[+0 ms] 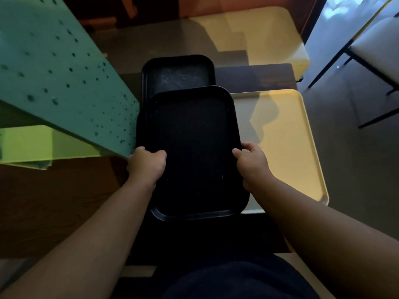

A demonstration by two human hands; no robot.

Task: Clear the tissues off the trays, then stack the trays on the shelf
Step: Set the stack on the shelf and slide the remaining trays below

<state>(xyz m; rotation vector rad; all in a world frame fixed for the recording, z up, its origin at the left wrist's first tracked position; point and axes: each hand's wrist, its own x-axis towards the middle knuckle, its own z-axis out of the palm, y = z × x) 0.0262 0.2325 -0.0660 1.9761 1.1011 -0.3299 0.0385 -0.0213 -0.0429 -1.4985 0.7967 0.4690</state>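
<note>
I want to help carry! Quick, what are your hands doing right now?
Left hand: closed on the left edge of the black rectangular plastic tray.
Right hand: closed on the same tray's right edge.
</note>
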